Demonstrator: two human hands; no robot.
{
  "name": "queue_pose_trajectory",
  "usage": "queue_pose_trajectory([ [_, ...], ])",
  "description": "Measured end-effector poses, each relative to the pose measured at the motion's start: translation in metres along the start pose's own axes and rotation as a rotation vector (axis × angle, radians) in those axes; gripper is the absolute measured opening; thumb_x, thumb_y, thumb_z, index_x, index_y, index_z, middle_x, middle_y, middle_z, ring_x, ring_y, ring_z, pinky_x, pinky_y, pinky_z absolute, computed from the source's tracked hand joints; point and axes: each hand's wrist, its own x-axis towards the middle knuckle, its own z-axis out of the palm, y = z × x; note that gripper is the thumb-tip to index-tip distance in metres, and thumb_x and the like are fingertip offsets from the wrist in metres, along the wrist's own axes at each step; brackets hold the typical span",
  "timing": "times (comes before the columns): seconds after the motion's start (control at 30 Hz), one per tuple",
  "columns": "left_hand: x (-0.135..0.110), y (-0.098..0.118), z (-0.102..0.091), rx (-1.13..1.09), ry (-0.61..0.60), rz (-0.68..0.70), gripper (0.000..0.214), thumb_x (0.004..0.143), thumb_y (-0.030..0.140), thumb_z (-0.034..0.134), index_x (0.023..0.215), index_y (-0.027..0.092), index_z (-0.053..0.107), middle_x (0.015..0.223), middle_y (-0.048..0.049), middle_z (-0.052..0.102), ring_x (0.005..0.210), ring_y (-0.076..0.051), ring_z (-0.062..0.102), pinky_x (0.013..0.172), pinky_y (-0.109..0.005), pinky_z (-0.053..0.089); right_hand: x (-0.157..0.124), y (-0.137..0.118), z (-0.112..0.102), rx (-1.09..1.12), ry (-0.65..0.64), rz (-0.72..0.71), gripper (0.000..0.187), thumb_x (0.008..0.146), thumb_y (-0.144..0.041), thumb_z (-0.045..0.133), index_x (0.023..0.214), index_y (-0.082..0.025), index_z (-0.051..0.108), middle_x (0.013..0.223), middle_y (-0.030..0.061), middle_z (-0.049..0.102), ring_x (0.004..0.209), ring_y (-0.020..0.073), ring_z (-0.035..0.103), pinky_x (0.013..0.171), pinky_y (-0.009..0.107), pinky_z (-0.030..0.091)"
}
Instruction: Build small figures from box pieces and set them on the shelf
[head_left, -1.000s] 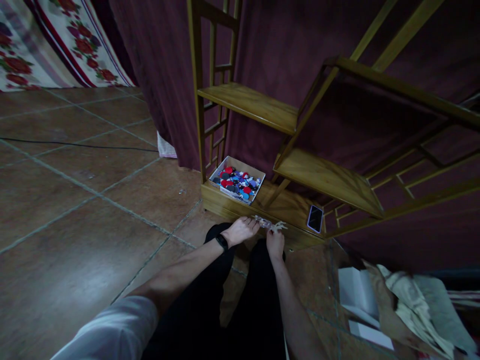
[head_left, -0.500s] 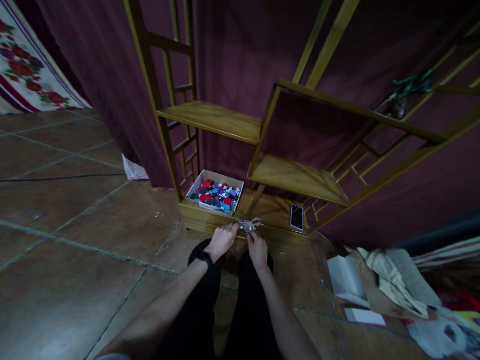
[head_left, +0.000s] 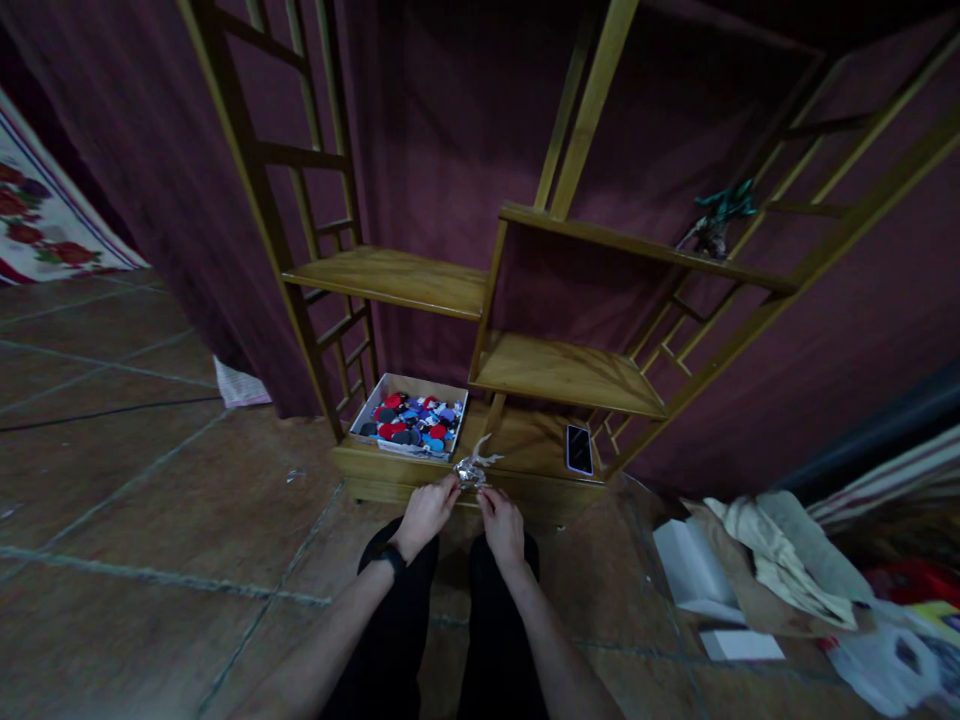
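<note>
Between my hands is a small shiny, silvery figurine (head_left: 471, 470) with pale, antler-like branches pointing up and to the right. Its exact kind is too small to make out. My left hand (head_left: 429, 512), with a dark band on the wrist, pinches its left side. From the lower right, the fingertips of my right hand (head_left: 501, 518) are closed on it. Both hands are above my knees, in front of the low base of a wooden shelf unit (head_left: 405, 278). Just beyond the left hand, an open white box (head_left: 459, 420) holds many red, black, blue and purple pieces.
A phone (head_left: 579, 449) lies on the bottom shelf at the right. A green and brown ornament (head_left: 716, 222) stands on the upper right shelf. White boxes (head_left: 694, 565), cloth and plastic bags sit on the tiled floor (head_left: 150, 520) at the right. A dark red curtain hangs behind.
The view has tilted up and turned right. The figurine has been turned, its branches now pointing more upward, and the hands have drawn closer together around it.
</note>
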Motion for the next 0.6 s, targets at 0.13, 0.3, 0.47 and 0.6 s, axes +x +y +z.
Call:
queue_pose_trajectory([
  [0.13, -0.001, 0.001, -0.001, -0.117, -0.011, -0.061, 0.018, 0.087, 0.027, 0.042, 0.095, 0.02, 0.057, 0.091, -0.0047, 0.067, 0.082, -0.017, 0.063, 0.07, -0.023, 0.041, 0.0, 0.0, -0.001, 0.068, -0.005, 0.008, 0.022, 0.088, -0.024, 0.045, 0.099, -0.025, 0.065, 0.098, 0.0015, 0.067, 0.087, 0.0134, 0.063, 0.078, 0.021, 0.045],
  [0.3, -0.003, 0.004, 0.0, -0.351, 0.019, -0.159, 0.024, 0.083, 0.029, 0.044, 0.095, 0.019, 0.062, 0.087, -0.0039, 0.068, 0.08, -0.017, 0.063, 0.071, -0.023, 0.043, 0.0, -0.002, -0.002, 0.177, 0.03, -0.041, 0.024, 0.087, -0.025, 0.045, 0.099, -0.025, 0.066, 0.097, 0.0026, 0.068, 0.087, 0.0151, 0.064, 0.079, 0.023, 0.045],
  [0.47, -0.002, 0.003, 0.002, -0.462, -0.01, -0.154, 0.035, 0.081, 0.041, 0.039, 0.09, 0.021, 0.067, 0.072, -0.0003, 0.068, 0.064, -0.017, 0.063, 0.065, -0.023, 0.046, -0.003, -0.005, -0.001, 0.22, 0.068, -0.113, 0.027, 0.089, -0.031, 0.04, 0.094, -0.028, 0.066, 0.09, 0.0015, 0.068, 0.081, 0.0164, 0.065, 0.075, 0.024, 0.047],
  [0.6, -0.001, -0.003, 0.008, -0.466, 0.013, -0.213, 0.034, 0.075, 0.047, 0.045, 0.086, 0.026, 0.069, 0.076, 0.0014, 0.07, 0.07, -0.019, 0.064, 0.065, -0.023, 0.048, 0.001, 0.004, 0.01, 0.214, 0.132, -0.164, 0.031, 0.089, -0.038, 0.038, 0.089, -0.029, 0.068, 0.082, 0.0026, 0.069, 0.075, 0.0177, 0.066, 0.067, 0.022, 0.047],
])
